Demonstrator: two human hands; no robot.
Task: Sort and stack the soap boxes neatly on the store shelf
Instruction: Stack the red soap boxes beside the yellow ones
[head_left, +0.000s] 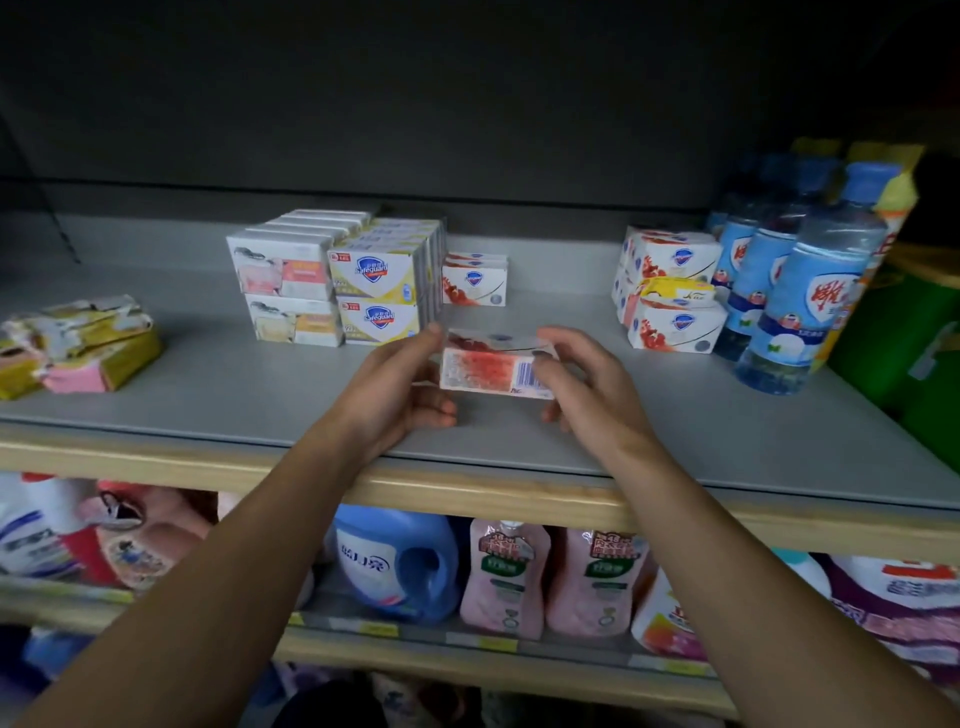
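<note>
Grey store shelf (218, 384), frame centre: both hands (402, 387) (589, 384) grip a red-and-white cardboard soap box (491, 371) by its ends; next, probably setting it squarely on the matching box (474, 283) behind.

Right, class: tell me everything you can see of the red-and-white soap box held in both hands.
The red-and-white soap box is a small rectangular carton, seemingly glossy card. The side facing the camera is white with a red blotchy print and a blue barcode at its right end; its top face shows red artwork, blurred. It is held level, long side across, just above the grey shelf, in front of the stacked boxes. The left hand holds its left end, the right hand its right end. Its lettering is unreadable.
</note>
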